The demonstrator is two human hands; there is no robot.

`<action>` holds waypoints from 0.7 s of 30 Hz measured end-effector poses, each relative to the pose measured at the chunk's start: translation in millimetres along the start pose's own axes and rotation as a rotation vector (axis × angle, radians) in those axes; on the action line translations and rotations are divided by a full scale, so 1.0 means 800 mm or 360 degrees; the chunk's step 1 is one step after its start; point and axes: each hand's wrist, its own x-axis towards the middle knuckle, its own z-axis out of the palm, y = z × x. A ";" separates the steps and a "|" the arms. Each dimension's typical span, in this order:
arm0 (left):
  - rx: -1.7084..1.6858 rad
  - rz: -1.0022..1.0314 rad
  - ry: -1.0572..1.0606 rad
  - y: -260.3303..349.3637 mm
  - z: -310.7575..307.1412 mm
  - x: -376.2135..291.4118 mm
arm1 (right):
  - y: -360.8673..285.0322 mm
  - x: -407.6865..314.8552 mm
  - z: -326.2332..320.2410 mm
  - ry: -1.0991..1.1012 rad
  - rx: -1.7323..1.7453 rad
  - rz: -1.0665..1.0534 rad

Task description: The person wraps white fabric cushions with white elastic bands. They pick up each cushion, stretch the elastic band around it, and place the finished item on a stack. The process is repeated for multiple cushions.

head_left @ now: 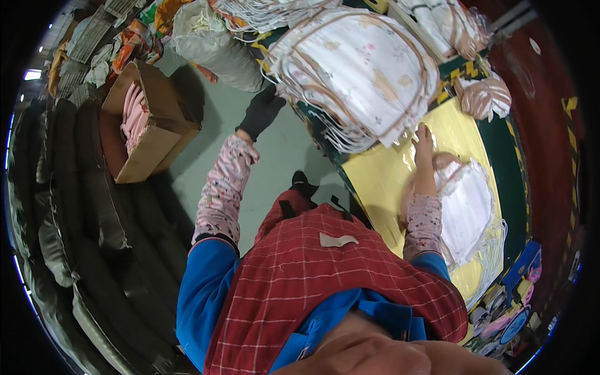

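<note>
A stack of white floral seat cushion covers (356, 70) with brown piping lies on the table before me. White tie cords (344, 133) hang from its near and left edges. My left hand (261, 112), in a dark glove, reaches to the stack's left corner and pinches a bit of pale fabric there. My right hand (424, 140) is bare and rests by the stack's near right edge, over a shiny yellow sheet (375, 180). Whether its fingers grip the cover edge cannot be made out. Beside my right forearm lies another white cover (466, 206) with brown trim and loose cords (490, 258).
An open cardboard box (171, 140) with pink pieces stands on the floor at left, by long dark wrapped rolls (89, 187). A full white sack (225, 51) stands beyond my left hand. A bundled brown-white cloth (483, 96) sits by the table's far edge. Small items (506, 309) crowd the lower right.
</note>
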 end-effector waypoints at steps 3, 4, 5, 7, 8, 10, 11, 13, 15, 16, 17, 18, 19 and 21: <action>0.0347 0.0006 -0.0203 -0.022 -0.033 0.111 | 0.003 0.051 0.028 0.0078 0.0314 0.0259; 0.0411 -0.0003 -0.0220 -0.020 -0.037 0.142 | 0.005 0.060 0.036 0.0064 0.0316 0.0268; 0.0474 -0.0008 -0.0240 -0.017 -0.037 0.172 | 0.007 0.068 0.040 0.0053 0.0320 0.0276; 0.0680 0.0059 -0.0076 -0.053 -0.029 0.228 | 0.005 0.074 0.057 0.0148 0.0264 0.0280; 0.0707 0.0032 -0.0007 -0.085 -0.024 0.249 | 0.005 0.079 0.055 0.0130 0.0218 0.0296; 0.0797 -0.0096 -0.0045 -0.112 -0.012 0.293 | 0.014 0.089 0.039 0.0087 0.0094 0.0431; 0.0860 -0.0207 -0.0124 -0.124 -0.005 0.316 | 0.023 0.092 0.036 0.0127 0.0095 0.0452; 0.1137 -0.0048 -0.0587 -0.141 0.008 0.352 | 0.013 0.089 0.041 0.0225 0.0105 0.0468; 0.0497 -0.0429 -0.0326 -0.155 0.030 0.374 | -0.034 0.074 0.079 0.0212 0.0194 0.0294; 0.0450 -0.0449 -0.0426 -0.154 0.027 0.377 | -0.039 0.076 0.082 0.0137 0.0233 0.0277; 0.0332 -0.0381 -0.0489 -0.189 0.028 0.395 | -0.043 0.079 0.086 0.0059 0.0271 0.0258; 0.0239 -0.0402 -0.0583 -0.203 0.033 0.404 | -0.049 0.083 0.088 0.0013 0.0241 0.0173; 0.0165 -0.0450 -0.0666 -0.202 0.038 0.410 | -0.041 0.090 0.079 -0.0016 0.0195 0.0243; 0.0025 -0.0539 -0.0821 -0.196 0.043 0.419 | -0.022 0.100 0.069 -0.0061 0.0167 0.0354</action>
